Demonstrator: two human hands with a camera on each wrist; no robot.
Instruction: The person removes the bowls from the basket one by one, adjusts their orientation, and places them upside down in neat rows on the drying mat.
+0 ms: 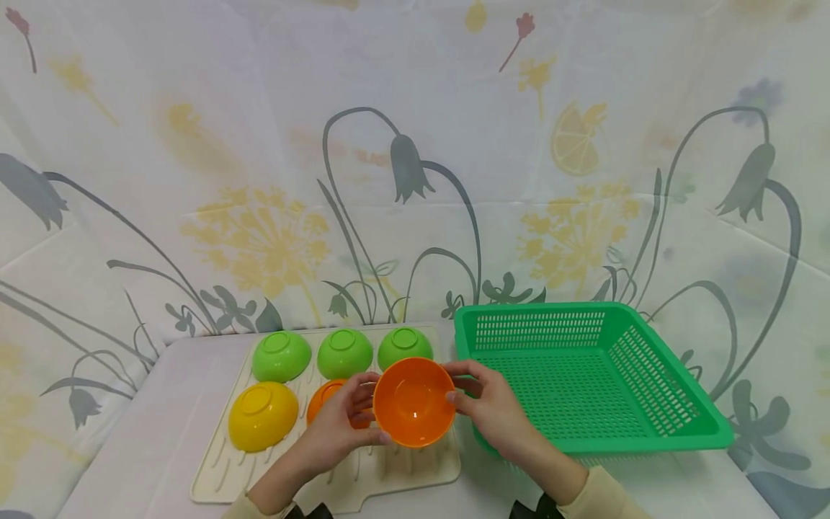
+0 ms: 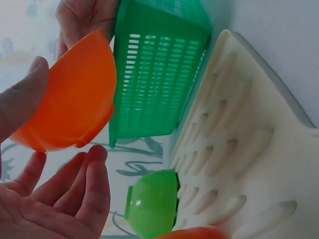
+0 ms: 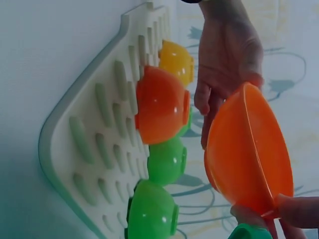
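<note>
Both hands hold an orange bowl (image 1: pixel 414 402) above the ridged cream draining board (image 1: pixel 405 468), its hollow side facing the head camera. From the left, my left hand (image 1: pixel 333 431) has its thumb at the bowl's side and its fingers curved under the base, as the left wrist view shows. My right hand (image 1: pixel 498 405) pinches the rim on the opposite side, thumb on the rim and fingers behind. Another orange bowl (image 3: pixel 162 104) lies upside down on the board, partly hidden by my left hand in the head view.
Upside down on the board are a yellow bowl (image 1: pixel 262 418) at the left and three green bowls (image 1: pixel 282 357) along the back. To the right stands a green perforated basket (image 1: pixel 648 442) with high walls. A flower-printed cloth (image 1: pixel 415 245) hangs behind the table.
</note>
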